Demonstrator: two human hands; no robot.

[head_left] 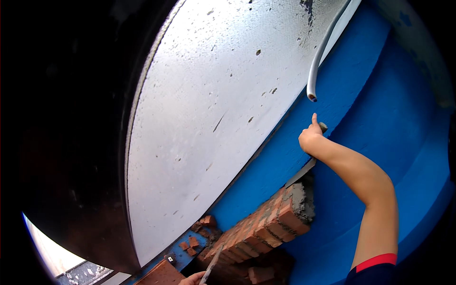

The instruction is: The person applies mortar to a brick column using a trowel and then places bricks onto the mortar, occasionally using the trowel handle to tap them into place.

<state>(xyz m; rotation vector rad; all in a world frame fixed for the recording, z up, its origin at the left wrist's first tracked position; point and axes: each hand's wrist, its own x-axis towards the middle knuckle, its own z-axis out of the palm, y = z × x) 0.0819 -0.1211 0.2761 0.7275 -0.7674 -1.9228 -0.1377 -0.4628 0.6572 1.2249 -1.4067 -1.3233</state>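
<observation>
Brick wall (259, 225), one of it, runs slantwise from the lower middle up to the right, in front of a blue wall (363, 111); its joined bricks overlap too much in the view for a sure count. One lump of grey mortar (302, 202) covers its upper-right end.

Two hands show. The right hand (311, 137) is closed around the handle of one trowel (301, 174), with one finger stretched out along the blue wall. The trowel's blade points down toward the mortar end of the brick wall; whether it touches is hard to tell. The left hand (192, 279) is at the lower edge, beside the lower end of one thin grey strip (213, 262); most of the hand is cut off, so I cannot tell whether it grips the strip.

Left of the brick wall lie at least three broken brick pieces (193, 241) in a group, with more rubble (207, 224) just above them. One loose brick (261, 274) lies below the wall. One reddish-brown board (161, 274) is near the left hand, with one small black object (170, 258) by its corner.

One grey cable (314, 78) hangs above the right hand; its cut end shows reddish and blue cores inside the sheath. One large, speckled white panel (213, 118) fills the middle.
</observation>
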